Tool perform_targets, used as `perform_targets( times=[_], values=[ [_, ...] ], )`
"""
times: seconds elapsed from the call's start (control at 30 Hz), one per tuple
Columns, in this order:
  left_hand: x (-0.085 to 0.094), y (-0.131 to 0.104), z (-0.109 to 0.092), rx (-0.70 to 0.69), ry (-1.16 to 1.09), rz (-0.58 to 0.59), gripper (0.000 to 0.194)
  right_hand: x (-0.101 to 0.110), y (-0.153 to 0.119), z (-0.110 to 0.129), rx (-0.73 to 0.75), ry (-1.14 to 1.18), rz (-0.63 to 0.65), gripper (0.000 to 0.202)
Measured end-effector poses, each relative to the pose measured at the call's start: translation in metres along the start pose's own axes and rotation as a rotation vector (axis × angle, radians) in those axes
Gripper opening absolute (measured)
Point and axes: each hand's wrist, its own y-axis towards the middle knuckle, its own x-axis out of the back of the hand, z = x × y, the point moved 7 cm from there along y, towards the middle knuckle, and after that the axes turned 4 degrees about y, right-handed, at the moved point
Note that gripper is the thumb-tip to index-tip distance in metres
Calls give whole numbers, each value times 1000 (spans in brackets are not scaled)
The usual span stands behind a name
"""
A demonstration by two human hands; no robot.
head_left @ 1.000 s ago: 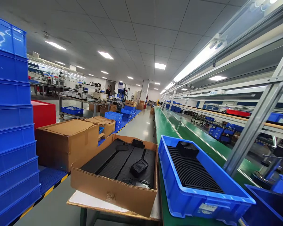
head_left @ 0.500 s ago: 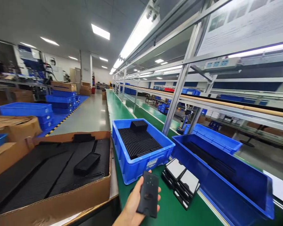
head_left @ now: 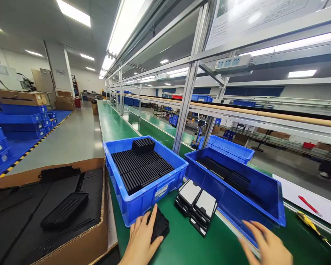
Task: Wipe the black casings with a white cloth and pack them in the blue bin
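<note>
L hand (head_left: 140,237) is on blk case (head_left: 160,225) on green counter (head_left: 187,248), can't tell if gripping; R hand (head_left: 266,243), blurred, is released, fingers apart. Beyond, white-topped blk pcs (head_left: 197,204) sit nr dk blue bin (head_left: 228,206) & lt blue bin (head_left: 140,207) w/ ribbed blk parts (head_left: 142,165)

The left hand (head_left: 140,235) hid part of the black case (head_left: 160,226) under it. The right hand (head_left: 267,244) was blurred and (like the left) cut off by the bottom edge. The left edge cropped the cardboard box (head_left: 71,250); the right edge cut the shaft of the screwdriver (head_left: 309,223). Writing on the label (head_left: 161,191) was too small to read.
</note>
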Motion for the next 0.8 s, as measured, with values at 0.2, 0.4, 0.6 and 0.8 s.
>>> perform_targets(
  times=[0.2, 0.4, 0.6, 0.8],
  values=[
    [-9, -2, 5, -113, 149, -236, 73, -135, 59, 62, -128, 304, 481, 68],
    [-19, -7, -4, -321, -7, -304, 79, -161, 80, 89, -181, 348, 595, 101],
    [-20, -18, -53, -271, -221, -411, 91, -108, 37, 140, -249, 918, 807, 89],
    [-12, -29, -75, -268, -782, -242, 61, -35, 31, 179, 66, 1009, 620, 66]
  ],
)
